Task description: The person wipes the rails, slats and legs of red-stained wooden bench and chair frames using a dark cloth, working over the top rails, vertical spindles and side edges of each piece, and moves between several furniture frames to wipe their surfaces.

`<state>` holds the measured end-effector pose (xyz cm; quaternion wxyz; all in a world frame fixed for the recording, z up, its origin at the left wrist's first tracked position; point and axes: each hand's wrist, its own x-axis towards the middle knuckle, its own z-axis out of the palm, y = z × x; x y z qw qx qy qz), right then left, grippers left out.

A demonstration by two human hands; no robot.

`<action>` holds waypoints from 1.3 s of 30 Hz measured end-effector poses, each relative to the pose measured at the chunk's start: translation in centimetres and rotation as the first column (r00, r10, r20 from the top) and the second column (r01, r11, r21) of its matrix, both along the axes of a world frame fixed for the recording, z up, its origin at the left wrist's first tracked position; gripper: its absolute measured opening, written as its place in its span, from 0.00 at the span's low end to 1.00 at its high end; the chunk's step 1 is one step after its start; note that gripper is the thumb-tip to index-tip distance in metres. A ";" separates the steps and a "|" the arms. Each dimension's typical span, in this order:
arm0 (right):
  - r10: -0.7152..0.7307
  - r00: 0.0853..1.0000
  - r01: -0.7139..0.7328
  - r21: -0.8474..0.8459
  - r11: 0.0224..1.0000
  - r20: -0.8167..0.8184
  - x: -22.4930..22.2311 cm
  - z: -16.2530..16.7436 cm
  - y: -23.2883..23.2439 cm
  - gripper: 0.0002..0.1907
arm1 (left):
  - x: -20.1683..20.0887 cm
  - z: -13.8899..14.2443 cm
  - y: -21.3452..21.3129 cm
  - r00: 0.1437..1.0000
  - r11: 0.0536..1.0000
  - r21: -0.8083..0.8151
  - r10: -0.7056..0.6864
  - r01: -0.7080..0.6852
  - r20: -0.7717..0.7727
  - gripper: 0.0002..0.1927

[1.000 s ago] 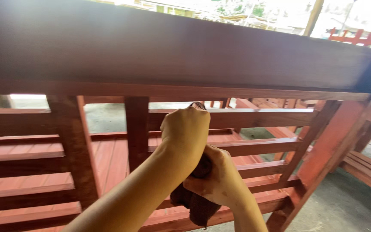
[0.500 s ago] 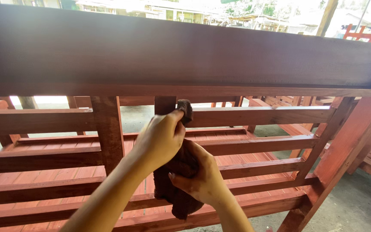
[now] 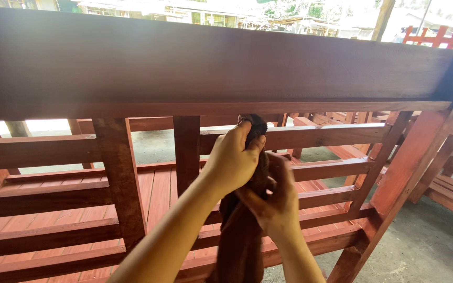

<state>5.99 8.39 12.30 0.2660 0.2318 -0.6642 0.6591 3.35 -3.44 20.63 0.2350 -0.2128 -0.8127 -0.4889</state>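
I am in the middle of rubbing stain or polish into the red-brown bench frame (image 3: pixel 405 173), working at the upper end of a vertical slat right under the broad top rail (image 3: pixel 211 63). My left hand (image 3: pixel 232 160) is curled closed around the top of a dark brown cloth (image 3: pixel 242 236), fingers wrapped over it and pressing the bunched end against the wood just below the rail; my right hand (image 3: pixel 271 202) sits lower, pinching the hanging part of the cloth between thumb and fingers to keep it gathered. The rest of the cloth trails down between my forearms and runs off the bottom of the view. As I judge it, the step in hand is coating this one slat — the next move calls for firm, even pressure down its length, with the loose tail kept clear of the horizontal rails (image 3: pixel 321 136) so it does not smear them. Much is hard to make out: the slat under the cloth is almost wholly covered by my hands, so I cannot tell how much of it is done; the cloth may be damp, though the light does not show it. The bench's legs and floor edge are cut off, and the bright background beyond the rail is washed out.
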 end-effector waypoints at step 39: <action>0.287 0.791 -0.241 -0.156 0.958 0.540 -0.2 10.2 -7.0 0.21 | 0.6 -0.1 -10.6 0.962 0.896 0.381 0.267 -0.228 -0.052 0.11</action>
